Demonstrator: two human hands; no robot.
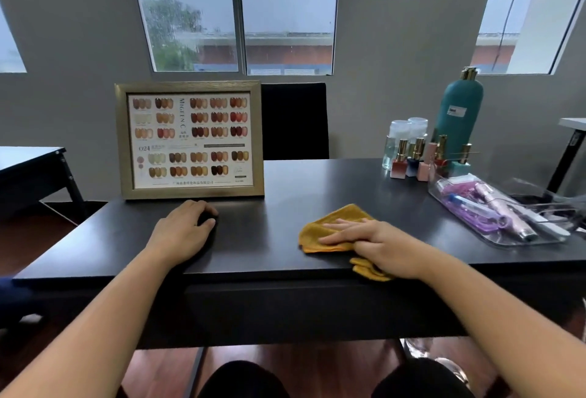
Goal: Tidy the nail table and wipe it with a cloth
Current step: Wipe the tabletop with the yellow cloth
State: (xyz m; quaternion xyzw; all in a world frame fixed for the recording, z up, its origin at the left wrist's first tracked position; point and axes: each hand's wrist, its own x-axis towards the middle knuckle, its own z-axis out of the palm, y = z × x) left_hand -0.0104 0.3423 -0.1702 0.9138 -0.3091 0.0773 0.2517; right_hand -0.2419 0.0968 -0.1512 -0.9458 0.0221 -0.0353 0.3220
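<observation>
An orange cloth (329,229) lies crumpled on the black nail table (272,239), near the front edge right of centre, with one corner hanging over the edge. My right hand (374,244) presses flat on the cloth, fingers stretched out to the left. My left hand (184,229) rests on the bare tabletop in front of the framed nail colour chart (189,139). Its fingers are loosely curled and I see nothing in it.
At the back right stand a teal bottle (459,109), two clear jars (407,131) and several nail polish bottles (421,159). A clear tray (520,240) of pink and purple tools sits at the right edge. A black chair (295,121) stands behind the table.
</observation>
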